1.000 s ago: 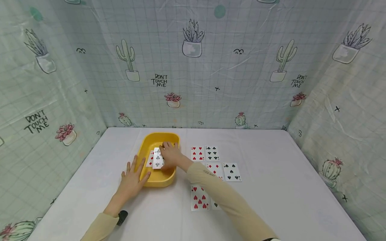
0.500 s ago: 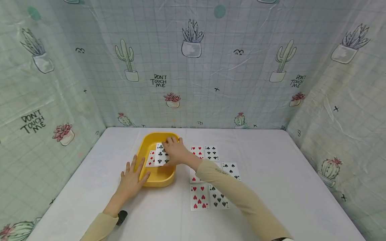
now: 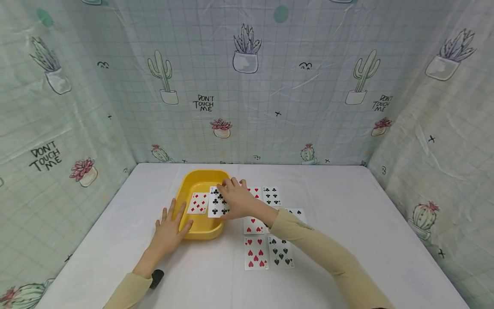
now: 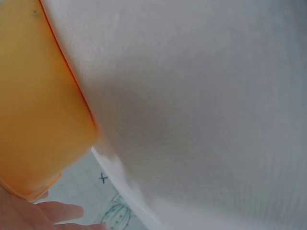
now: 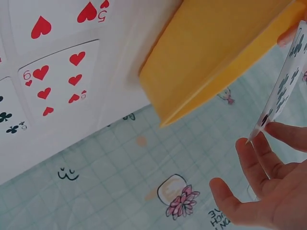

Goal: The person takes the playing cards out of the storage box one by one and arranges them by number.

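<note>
My right hand (image 3: 242, 201) pinches a seven of clubs (image 3: 216, 205) over the right side of a yellow tray (image 3: 202, 231). In the right wrist view the card (image 5: 284, 84) stands edge-on between thumb and fingertips (image 5: 249, 148). A diamonds card (image 3: 197, 203) lies face up inside the tray, left of the held one. My left hand (image 3: 167, 231) rests with spread, straight fingers on the tray's near-left rim. The left wrist view shows mainly the tray's outer wall (image 4: 38, 96) and part of that hand (image 4: 29, 213).
Right of the tray lie rows of face-up cards: six of hearts (image 5: 55, 79) and six of clubs (image 3: 272, 196) at the back, fives partly under my right arm, seven of hearts (image 3: 256, 253) and seven of spades (image 3: 281, 252) nearest. A patterned cloth (image 3: 247, 94) hangs behind the white table (image 3: 347, 214).
My right hand has lifted the seven of clubs off the diamonds card and carried it rightward to the tray's right side. The diamonds card is now fully uncovered. My left hand stays put.
</note>
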Available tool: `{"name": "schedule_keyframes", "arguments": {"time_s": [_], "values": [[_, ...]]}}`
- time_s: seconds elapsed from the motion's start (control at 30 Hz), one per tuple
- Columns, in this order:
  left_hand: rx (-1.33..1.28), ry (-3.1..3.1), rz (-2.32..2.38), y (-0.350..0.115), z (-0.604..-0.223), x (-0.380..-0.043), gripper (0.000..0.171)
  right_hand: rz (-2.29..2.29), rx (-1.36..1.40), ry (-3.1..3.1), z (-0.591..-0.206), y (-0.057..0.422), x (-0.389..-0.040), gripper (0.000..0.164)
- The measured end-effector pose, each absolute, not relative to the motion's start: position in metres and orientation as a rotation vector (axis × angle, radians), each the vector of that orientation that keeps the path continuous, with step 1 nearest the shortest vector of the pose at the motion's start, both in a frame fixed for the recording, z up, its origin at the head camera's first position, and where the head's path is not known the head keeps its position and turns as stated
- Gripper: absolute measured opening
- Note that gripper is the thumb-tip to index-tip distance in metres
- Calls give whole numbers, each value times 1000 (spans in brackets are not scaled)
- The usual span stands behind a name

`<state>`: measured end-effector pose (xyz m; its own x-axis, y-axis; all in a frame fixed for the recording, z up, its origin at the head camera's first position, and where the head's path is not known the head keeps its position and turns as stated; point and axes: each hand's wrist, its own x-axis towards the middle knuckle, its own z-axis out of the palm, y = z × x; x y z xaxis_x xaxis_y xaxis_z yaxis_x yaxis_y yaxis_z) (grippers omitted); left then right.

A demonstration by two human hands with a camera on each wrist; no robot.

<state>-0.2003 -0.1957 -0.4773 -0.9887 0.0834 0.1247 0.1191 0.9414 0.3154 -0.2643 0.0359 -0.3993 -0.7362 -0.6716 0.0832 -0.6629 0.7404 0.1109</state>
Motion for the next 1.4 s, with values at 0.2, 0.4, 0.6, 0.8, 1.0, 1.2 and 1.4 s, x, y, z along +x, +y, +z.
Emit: {"name": "schedule_keyframes", "arguments": {"time_s": [0.2, 0.4, 0.6, 0.8, 1.0, 1.2, 1.4], "values": [[-161, -2970, -497, -196, -477, -200, 67, -99, 1103, -2773, -403, 54, -254, 92], [-175, -2977, -503, -195, -475, -198, 67, -70, 1122, -2798, -406, 74, -241, 91], [-169, -2974, -497, -196, -475, -199, 67, -60, 1111, -2836, -408, 93, -231, 92], [-169, -2973, -513, -195, -477, -199, 67, -84, 1111, -2802, -415, 112, -220, 90], [-166, -2973, -513, -195, -477, -199, 67, -35, 1114, -2788, -419, 131, -209, 89], [-165, -2980, -506, -195, -477, -199, 67, -21, 1112, -2723, -425, 151, -199, 85], [-167, -2980, -512, -195, -477, -199, 67, 30, 1062, -2751, -427, 167, -189, 85]]}}
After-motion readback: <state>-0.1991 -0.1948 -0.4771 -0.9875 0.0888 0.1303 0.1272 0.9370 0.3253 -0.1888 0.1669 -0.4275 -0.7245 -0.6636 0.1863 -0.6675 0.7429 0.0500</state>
